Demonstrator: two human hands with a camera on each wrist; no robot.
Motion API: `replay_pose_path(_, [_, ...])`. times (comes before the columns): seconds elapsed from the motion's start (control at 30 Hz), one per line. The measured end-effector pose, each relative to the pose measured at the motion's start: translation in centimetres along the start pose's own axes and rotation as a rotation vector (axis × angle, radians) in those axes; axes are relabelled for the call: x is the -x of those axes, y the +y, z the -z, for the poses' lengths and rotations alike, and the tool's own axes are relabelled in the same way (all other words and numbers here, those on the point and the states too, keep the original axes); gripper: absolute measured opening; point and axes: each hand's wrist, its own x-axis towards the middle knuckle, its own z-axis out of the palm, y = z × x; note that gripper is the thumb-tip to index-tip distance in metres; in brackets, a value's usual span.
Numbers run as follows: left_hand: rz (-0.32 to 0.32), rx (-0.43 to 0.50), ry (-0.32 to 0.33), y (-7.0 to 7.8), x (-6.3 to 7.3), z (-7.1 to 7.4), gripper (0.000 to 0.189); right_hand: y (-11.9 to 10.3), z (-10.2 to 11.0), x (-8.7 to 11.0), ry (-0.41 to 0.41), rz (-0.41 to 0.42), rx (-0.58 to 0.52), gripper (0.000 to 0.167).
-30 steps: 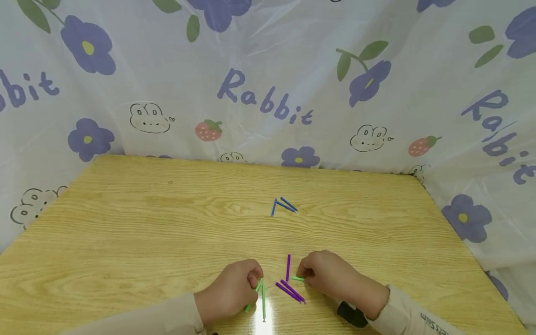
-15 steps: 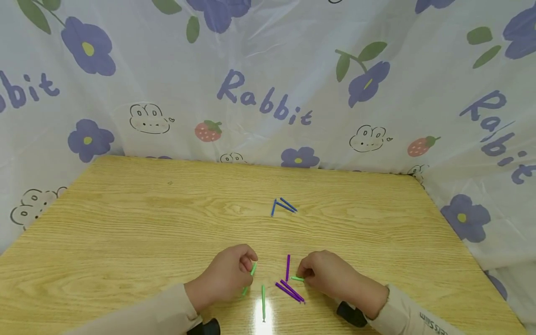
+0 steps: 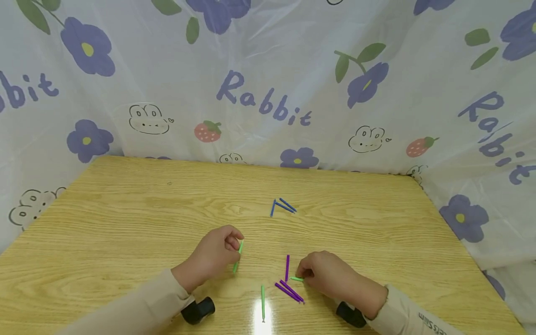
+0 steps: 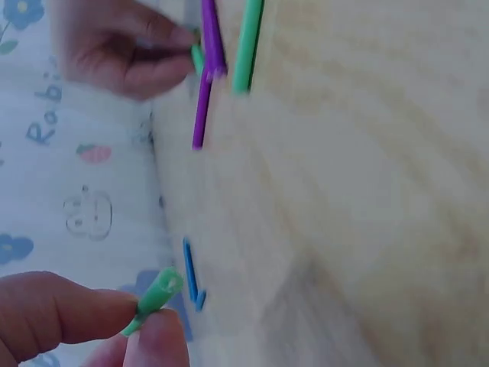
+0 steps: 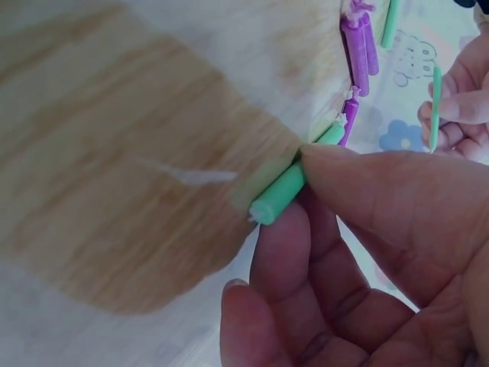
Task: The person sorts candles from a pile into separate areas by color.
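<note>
Your left hand [image 3: 213,253] pinches a green stick [image 4: 162,289]; farther right, your right hand [image 3: 328,274] pinches a second green stick [image 5: 281,193], presumably because both are thin.

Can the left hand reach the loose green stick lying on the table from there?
Likely yes: nothing seems to stand between the left hand and the loose green stick. But that hand already pinches another green stick, which may need setting down first.
</note>
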Motion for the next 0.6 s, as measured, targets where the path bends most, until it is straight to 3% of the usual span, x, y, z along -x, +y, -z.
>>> replay_pose_path(0.6, [0.03,-0.021,0.05,-1.3,-2.1,2.8,0.036,0.1,0.0,0.0,0.008,0.022,-0.008,0.018])
